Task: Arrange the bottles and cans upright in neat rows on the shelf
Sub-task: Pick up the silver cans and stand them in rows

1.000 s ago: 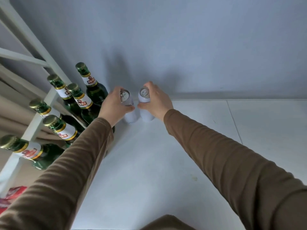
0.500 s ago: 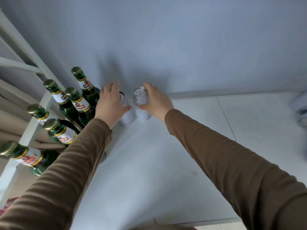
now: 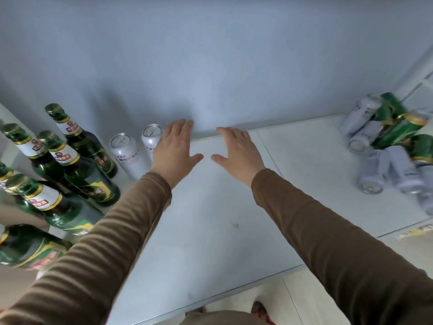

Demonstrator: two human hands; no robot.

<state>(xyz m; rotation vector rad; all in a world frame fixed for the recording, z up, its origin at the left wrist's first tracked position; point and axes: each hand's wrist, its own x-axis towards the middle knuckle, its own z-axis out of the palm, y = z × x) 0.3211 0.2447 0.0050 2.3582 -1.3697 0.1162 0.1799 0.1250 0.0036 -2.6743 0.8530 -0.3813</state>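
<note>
Two white cans stand upright against the back wall: one can (image 3: 126,153) to the left, a second can (image 3: 150,138) partly hidden behind my left hand (image 3: 174,148). Several green bottles (image 3: 77,165) stand upright in rows at the shelf's left end. My left hand is open, fingers spread, just right of the cans. My right hand (image 3: 236,153) is open too, palm down over the white shelf (image 3: 210,219), holding nothing. A blurred heap of white cans (image 3: 384,170) and green bottles (image 3: 398,127) lies on its side at the far right.
The grey back wall (image 3: 210,66) closes the shelf behind. A white frame post (image 3: 417,66) rises at the right end. The shelf's front edge (image 3: 234,292) runs below my arms, with floor tiles and my feet under it.
Both hands have let go of the two white cans and opened, moving right. The view has swung right, bringing the heap of lying cans and bottles into sight.
</note>
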